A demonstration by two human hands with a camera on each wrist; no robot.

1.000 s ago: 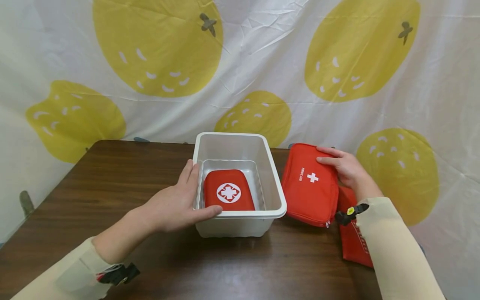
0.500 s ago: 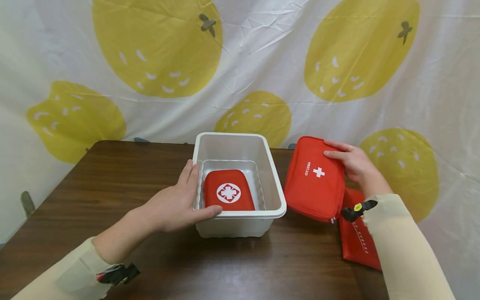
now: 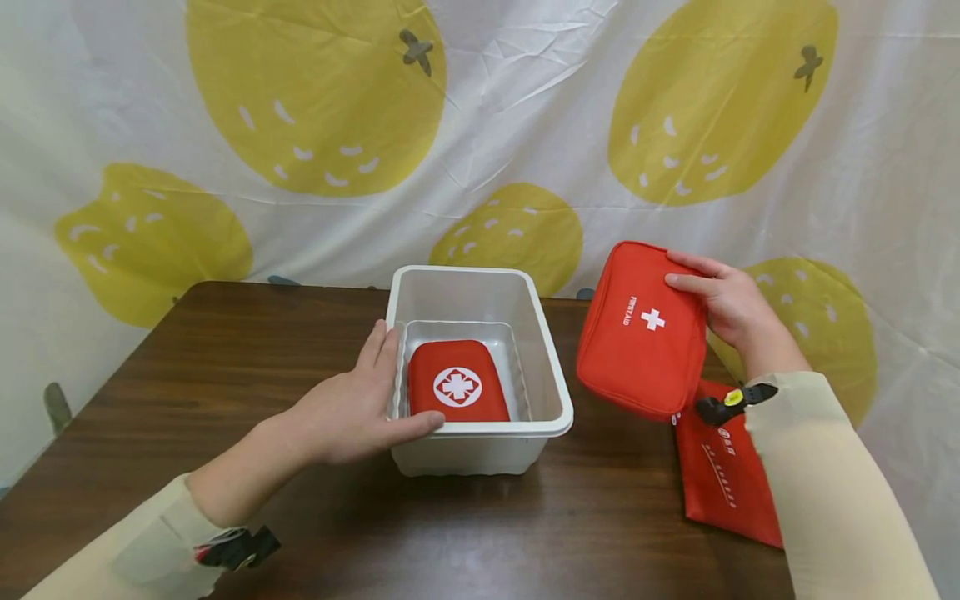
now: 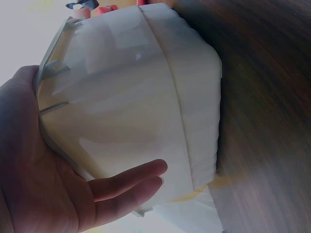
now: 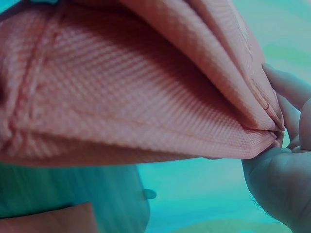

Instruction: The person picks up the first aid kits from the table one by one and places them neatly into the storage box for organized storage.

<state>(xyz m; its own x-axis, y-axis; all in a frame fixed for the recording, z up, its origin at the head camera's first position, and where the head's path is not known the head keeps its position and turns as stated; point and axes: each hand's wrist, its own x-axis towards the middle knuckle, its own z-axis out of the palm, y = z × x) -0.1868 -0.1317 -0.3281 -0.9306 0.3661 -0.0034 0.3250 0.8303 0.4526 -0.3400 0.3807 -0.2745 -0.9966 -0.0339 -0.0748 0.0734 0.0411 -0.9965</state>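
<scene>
Closest to me are the person's pale sleeves (image 3: pixel 828 475), each with a small black gadget (image 3: pixel 237 548) at the cuff. The left hand (image 3: pixel 347 412) is spread wide, its thumb lying across the near rim of a white plastic tub (image 3: pixel 468 454) and straight fingers resting along the tub's left side; it isn't curled round anything. Off to the right, a flat red bag (image 3: pixel 727 479) with white printing lies on the dark wooden table (image 3: pixel 330 533), partly covered by the right sleeve. Inside the tub sits a red case (image 3: pixel 423 375), its white round emblem facing up. The right hand (image 3: pixel 738 308) pinches the upper right edge of a red first aid pouch (image 3: pixel 630 371), thumb on the front face, and holds it up, tilted, just right of the tub and apart from it. Behind the table hangs a white cloth (image 3: pixel 525 108) printed with big yellow lemons.
</scene>
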